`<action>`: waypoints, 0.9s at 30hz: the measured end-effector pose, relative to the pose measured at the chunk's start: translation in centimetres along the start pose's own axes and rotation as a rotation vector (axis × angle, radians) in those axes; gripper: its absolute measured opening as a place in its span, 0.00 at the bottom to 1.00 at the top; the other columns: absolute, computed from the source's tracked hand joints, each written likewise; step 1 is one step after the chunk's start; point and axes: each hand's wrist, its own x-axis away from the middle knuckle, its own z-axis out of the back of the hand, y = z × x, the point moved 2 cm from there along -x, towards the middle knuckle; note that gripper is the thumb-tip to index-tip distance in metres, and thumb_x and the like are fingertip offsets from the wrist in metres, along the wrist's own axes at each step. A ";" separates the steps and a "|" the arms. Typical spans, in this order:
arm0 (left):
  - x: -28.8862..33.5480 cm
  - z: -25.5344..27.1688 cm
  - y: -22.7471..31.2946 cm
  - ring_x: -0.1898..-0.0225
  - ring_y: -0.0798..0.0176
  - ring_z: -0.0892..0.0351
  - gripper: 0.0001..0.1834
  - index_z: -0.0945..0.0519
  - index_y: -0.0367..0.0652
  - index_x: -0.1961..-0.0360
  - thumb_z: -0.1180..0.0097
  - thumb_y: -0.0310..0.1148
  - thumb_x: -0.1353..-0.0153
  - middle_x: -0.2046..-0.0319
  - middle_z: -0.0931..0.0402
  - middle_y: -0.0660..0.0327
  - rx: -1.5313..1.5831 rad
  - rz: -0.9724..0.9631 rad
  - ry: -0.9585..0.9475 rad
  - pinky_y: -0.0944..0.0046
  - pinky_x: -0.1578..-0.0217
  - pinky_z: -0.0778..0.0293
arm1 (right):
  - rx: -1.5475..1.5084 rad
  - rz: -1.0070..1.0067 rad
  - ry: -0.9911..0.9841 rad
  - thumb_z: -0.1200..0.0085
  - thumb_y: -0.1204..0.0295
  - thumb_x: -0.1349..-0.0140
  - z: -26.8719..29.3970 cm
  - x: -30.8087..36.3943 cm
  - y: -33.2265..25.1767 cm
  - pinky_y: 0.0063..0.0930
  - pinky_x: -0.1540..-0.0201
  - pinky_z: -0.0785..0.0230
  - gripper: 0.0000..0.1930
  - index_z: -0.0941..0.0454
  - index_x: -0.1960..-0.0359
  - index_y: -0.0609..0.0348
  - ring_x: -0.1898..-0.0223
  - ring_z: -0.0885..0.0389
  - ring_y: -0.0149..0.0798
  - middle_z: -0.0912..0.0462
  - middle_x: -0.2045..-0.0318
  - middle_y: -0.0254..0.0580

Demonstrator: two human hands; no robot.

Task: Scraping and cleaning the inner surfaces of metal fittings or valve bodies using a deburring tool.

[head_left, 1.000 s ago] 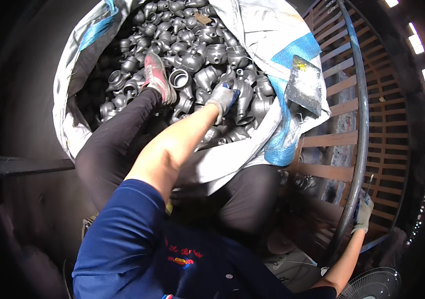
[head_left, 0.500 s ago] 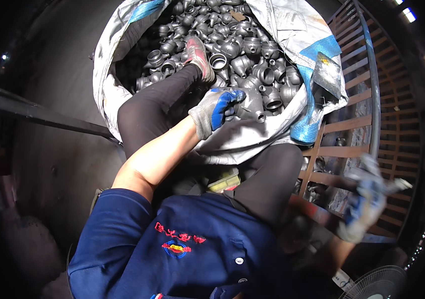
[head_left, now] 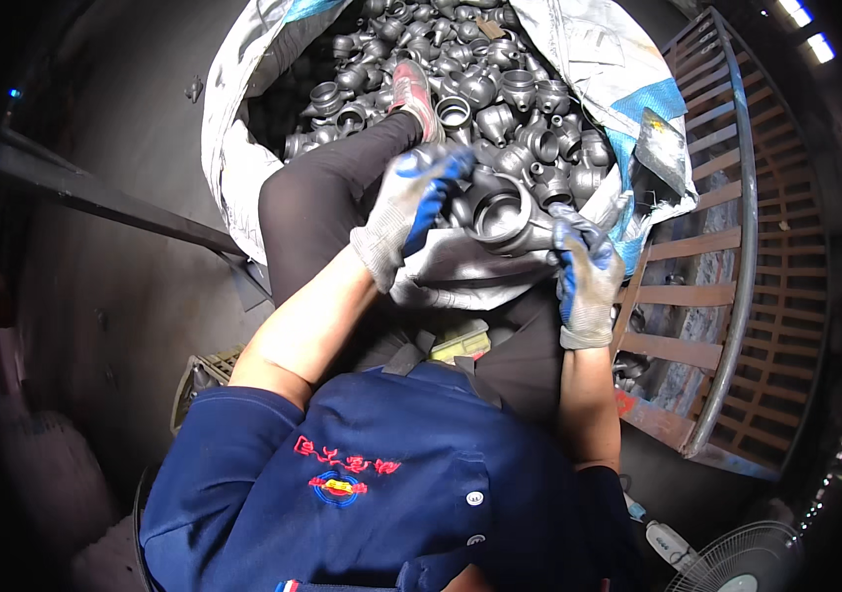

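Note:
A grey metal fitting (head_left: 502,219) with a wide round mouth faces up between my hands, over the near rim of the sack. My left hand (head_left: 403,212), in a grey glove with blue coating, grips its left side; the fingertips are smeared by motion. On the right, my gloved right hand (head_left: 584,271) closes on the fitting's narrow end. Whether a small tool is also in that hand I cannot make out. Many similar fittings (head_left: 518,89) fill the large white sack (head_left: 233,118) beyond.
My leg (head_left: 327,168) reaches into the sack, with a red shoe (head_left: 413,94) among the fittings. A rusty slatted metal rack (head_left: 688,296) stands to the right. A fan (head_left: 742,562) is at the lower right, and a metal bar (head_left: 115,202) runs along the left.
My right hand has swung inward from the far right to the fitting. The fitting has turned, and its wide mouth now shows. My left hand has shifted slightly left.

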 end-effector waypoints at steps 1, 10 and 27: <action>-0.4 0.4 -0.5 0.75 0.72 0.24 0.14 0.25 0.39 0.58 0.56 0.37 0.34 0.66 0.21 0.60 0.161 0.064 0.085 0.77 0.78 0.30 | -0.114 -0.046 0.077 0.43 0.75 0.44 0.3 0.2 0.3 0.15 0.72 0.32 0.13 0.24 0.58 0.67 0.74 0.23 0.26 0.19 0.67 0.39; -1.5 0.5 -8.9 0.57 0.63 0.23 0.15 0.29 0.37 0.50 0.59 0.32 0.34 0.56 0.25 0.56 0.130 -0.002 -0.192 0.67 0.56 0.24 | -0.164 -0.422 0.199 0.48 0.72 0.41 0.2 0.3 2.4 0.17 0.94 0.52 0.11 0.25 0.58 0.64 0.94 0.39 0.23 0.25 0.86 0.40; -1.3 0.3 -8.6 0.56 0.71 0.27 0.14 0.25 0.41 0.52 0.50 0.35 0.37 0.58 0.24 0.64 0.361 0.224 0.070 0.67 0.54 0.30 | -0.253 -0.408 0.168 0.52 0.67 0.36 0.9 0.2 5.0 0.14 0.92 0.54 0.08 0.28 0.60 0.55 0.93 0.43 0.20 0.25 0.82 0.39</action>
